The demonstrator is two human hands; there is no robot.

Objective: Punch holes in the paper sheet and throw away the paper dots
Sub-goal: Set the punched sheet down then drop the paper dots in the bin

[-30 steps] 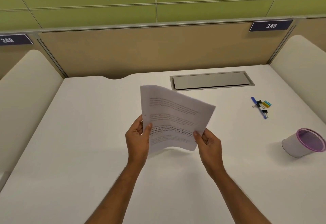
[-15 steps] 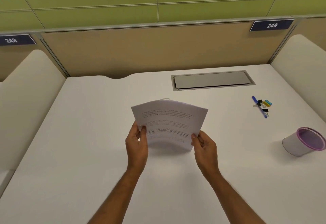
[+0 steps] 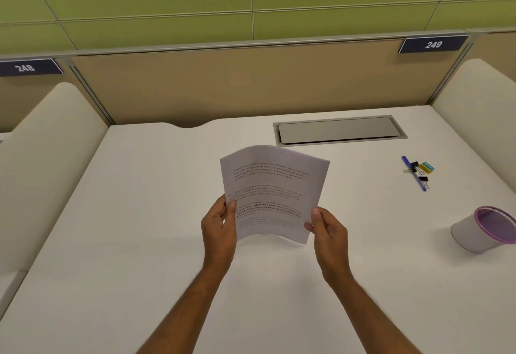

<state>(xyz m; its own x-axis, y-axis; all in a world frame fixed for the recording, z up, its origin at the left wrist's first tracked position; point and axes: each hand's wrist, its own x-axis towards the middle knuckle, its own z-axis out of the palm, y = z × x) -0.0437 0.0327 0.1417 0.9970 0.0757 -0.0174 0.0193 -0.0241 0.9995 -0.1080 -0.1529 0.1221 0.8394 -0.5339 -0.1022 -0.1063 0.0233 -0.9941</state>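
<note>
A white printed paper sheet (image 3: 272, 191) is held up above the middle of the white desk (image 3: 139, 228), bowed along its length. My left hand (image 3: 219, 229) pinches its lower left edge, thumb on the printed side. My right hand (image 3: 329, 231) pinches the lower right edge the same way. A small dark hole shows near the left edge, just above my left thumb. A white bin with a purple rim (image 3: 485, 229) lies tilted at the right edge of the desk. No hole punch is in view.
A blue pen (image 3: 413, 172) with binder clips (image 3: 418, 168) lies at the right rear. A grey cable flap (image 3: 339, 130) is set into the desk at the back. Cream side dividers flank the desk; a tan panel closes the back.
The sheet, bent low half a second ago, has been raised and unrolled more upright toward me. Both hands kept their grip on its lower edges.
</note>
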